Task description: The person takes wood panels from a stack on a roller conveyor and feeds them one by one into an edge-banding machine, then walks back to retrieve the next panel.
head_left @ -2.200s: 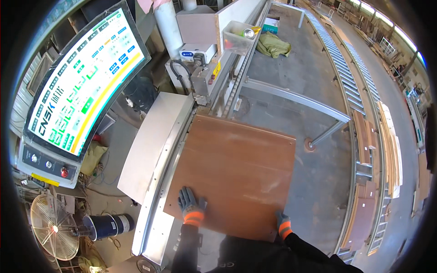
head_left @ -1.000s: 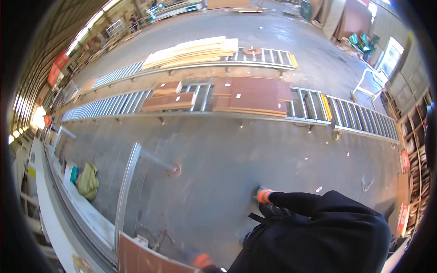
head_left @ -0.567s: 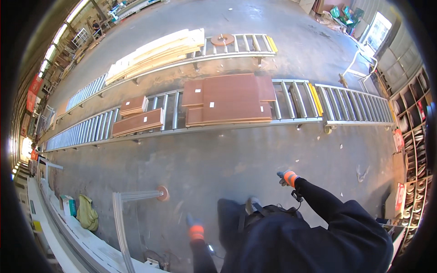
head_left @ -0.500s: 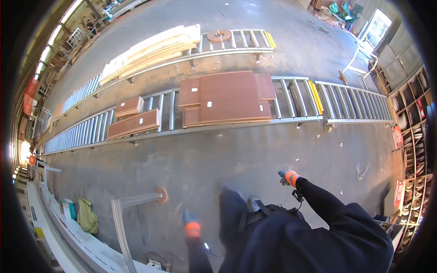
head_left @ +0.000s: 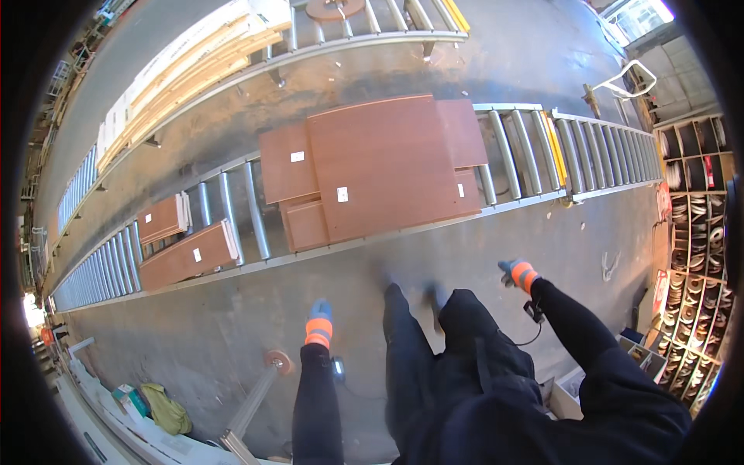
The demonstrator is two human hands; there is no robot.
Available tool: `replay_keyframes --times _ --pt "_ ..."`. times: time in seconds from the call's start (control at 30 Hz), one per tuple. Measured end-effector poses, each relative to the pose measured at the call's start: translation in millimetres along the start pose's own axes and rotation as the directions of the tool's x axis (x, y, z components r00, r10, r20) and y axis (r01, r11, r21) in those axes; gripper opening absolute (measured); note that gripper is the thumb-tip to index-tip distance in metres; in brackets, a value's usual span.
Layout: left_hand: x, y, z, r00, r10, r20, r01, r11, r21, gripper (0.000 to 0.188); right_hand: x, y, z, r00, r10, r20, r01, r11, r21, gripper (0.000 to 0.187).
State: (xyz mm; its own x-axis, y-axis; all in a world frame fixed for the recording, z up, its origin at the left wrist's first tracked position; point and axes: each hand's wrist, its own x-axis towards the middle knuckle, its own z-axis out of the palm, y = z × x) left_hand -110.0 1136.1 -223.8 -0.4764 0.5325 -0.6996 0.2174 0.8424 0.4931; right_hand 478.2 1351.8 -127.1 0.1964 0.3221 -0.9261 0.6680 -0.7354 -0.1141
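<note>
My left hand [head_left: 320, 314], in a grey-blue glove with an orange band, hangs over the floor with its fingers loosely extended and nothing visible in them. To the right, my right hand [head_left: 518, 271] wears a matching glove; it too appears to hold nothing, fingers partly spread. Ahead of both hands, a stack of large brown panels [head_left: 387, 170] with white labels lies across a roller conveyor [head_left: 498, 155]. Two smaller piles of brown boards, one far [head_left: 161, 220] and one near [head_left: 172, 267], rest farther left on the rollers. Neither hand touches the panels.
Behind runs a second conveyor carrying long pale boards [head_left: 194, 70] and a brown disc [head_left: 333, 9]. A metal post with a round foot [head_left: 279, 361] stands at lower left, near a green bag [head_left: 167, 411]. Shelves of coiled rolls [head_left: 688, 271] line the right side.
The conveyor and panels now appear nearer and larger as I step forward. My left hand has swung up and forward, and my right hand is slightly higher and farther right.
</note>
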Motion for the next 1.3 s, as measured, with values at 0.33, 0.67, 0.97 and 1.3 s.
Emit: replay_keyframes --times 0.33,0.67,0.97,1.3 --pt "273.4 93.2 107.6 0.998 -0.009 0.061 0.007 0.999 0.031 0.040 304.1 -210.1 -11.6 0.978 -0.055 -0.200 0.096 0.974 0.203 0.045" --pt "288.4 150.9 172.9 0.860 -0.150 -0.488 0.293 0.928 0.231 0.067 356.0 -240.8 83.8 0.893 -0.069 -0.444 0.031 0.995 -0.093 0.093" --pt "270.7 223.6 88.6 0.942 -0.211 -0.262 0.212 0.977 -0.024 0.064 340.6 -205.0 -52.5 0.985 -0.170 0.035 0.081 0.630 0.773 0.065" --pt "46.3 200.6 -21.3 0.865 -0.203 -0.459 0.336 0.913 0.230 0.070 64.4 -148.4 -33.8 0.987 -0.030 -0.161 0.120 0.802 0.586 0.051"
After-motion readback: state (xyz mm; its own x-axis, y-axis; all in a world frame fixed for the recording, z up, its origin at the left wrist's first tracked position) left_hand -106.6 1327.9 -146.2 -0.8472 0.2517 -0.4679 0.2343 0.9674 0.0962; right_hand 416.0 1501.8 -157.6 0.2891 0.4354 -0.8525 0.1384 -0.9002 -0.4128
